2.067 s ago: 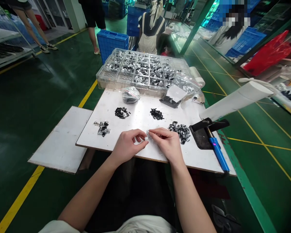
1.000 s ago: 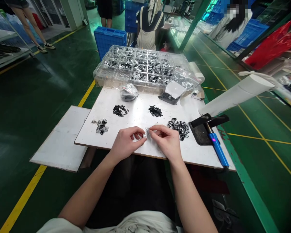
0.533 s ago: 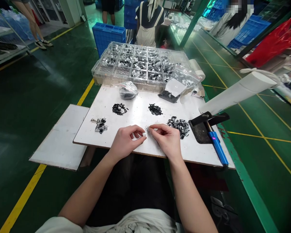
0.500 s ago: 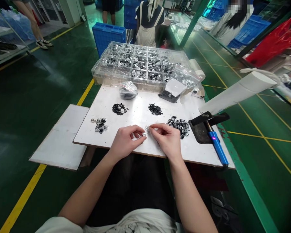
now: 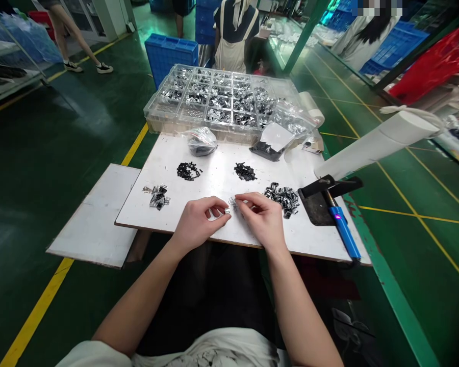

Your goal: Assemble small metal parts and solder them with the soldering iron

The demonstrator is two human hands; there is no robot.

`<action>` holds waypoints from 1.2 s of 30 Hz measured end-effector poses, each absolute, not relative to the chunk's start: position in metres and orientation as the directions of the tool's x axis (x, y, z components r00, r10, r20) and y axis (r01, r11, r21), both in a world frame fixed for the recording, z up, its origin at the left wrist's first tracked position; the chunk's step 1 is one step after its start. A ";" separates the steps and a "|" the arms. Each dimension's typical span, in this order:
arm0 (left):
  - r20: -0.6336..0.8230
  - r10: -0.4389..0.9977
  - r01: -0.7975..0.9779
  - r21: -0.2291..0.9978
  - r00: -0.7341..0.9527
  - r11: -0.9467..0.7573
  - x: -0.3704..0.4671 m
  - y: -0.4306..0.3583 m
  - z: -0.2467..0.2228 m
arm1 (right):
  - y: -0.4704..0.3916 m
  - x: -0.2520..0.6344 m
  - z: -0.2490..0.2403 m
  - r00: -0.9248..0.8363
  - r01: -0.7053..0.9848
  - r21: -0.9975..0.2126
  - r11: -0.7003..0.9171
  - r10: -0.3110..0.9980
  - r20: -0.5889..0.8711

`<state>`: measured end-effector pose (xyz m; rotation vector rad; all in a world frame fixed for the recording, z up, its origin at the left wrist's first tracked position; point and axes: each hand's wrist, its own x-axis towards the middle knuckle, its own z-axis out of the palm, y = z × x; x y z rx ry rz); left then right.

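My left hand (image 5: pixel 202 219) pinches a small silvery metal piece (image 5: pixel 227 211) between thumb and fingers, just above the white board (image 5: pixel 199 196). Close by, the fingertips of my right hand (image 5: pixel 263 211) touch tiny shiny pieces (image 5: pixel 232 203) beside it; whether they grip one is too small to tell. A heap of black and silver parts (image 5: pixel 285 200) lies to the right of my right hand. Farther left are some silvery clips (image 5: pixel 159 198). Two piles of small black pieces, one at left (image 5: pixel 189 171) and one at centre (image 5: pixel 245 172), lie beyond my hands.
A clear compartment box (image 5: pixel 164 124) of metal parts stands at the back, with plastic bags (image 5: pixel 202 141) before it. On the right, a blue soldering-iron-like tool (image 5: pixel 344 232) rests in a black holder (image 5: pixel 315 204) near a white tube (image 5: pixel 378 142). Other people are beyond.
My right hand has shifted very slightly while my left hand stays in place. In the background at left, a walking person's legs have moved to the right.
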<state>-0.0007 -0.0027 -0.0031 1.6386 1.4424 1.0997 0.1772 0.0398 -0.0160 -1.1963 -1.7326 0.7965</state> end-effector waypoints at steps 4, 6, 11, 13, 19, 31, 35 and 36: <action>0.149 0.989 0.405 0.902 0.025 -0.146 -0.001 -0.003 -0.003 | 0.039 0.176 -0.016 -0.175 0.435 -0.834 0.340 0.940 0.292; 0.149 0.988 0.401 0.904 0.026 -0.147 -0.001 -0.003 -0.003 | 0.039 0.176 -0.015 -0.192 0.444 -0.819 0.363 0.932 0.309; 0.160 0.987 0.397 0.904 0.030 -0.159 -0.001 -0.002 -0.003 | 0.038 0.175 -0.013 -0.216 0.441 -0.812 0.382 0.924 0.317; 0.164 0.986 0.398 0.903 0.028 -0.162 -0.001 -0.002 -0.004 | 0.038 0.174 -0.013 -0.208 0.448 -0.807 0.385 0.923 0.325; 0.163 0.986 0.394 0.905 0.032 -0.162 -0.001 -0.003 -0.004 | 0.038 0.175 -0.012 -0.232 0.498 -0.761 0.416 0.909 0.346; 0.151 0.988 0.389 0.910 0.018 -0.146 -0.001 -0.003 -0.003 | 0.035 0.183 -0.010 -0.277 0.551 -0.649 0.525 0.849 0.451; 0.155 0.988 0.383 0.911 0.020 -0.150 -0.001 -0.003 -0.003 | 0.028 0.180 -0.006 -0.189 0.429 -0.807 0.407 0.913 0.361; 0.156 0.987 0.380 0.912 0.025 -0.154 -0.001 -0.003 -0.003 | 0.026 0.179 -0.006 -0.174 0.384 -0.852 0.356 0.934 0.312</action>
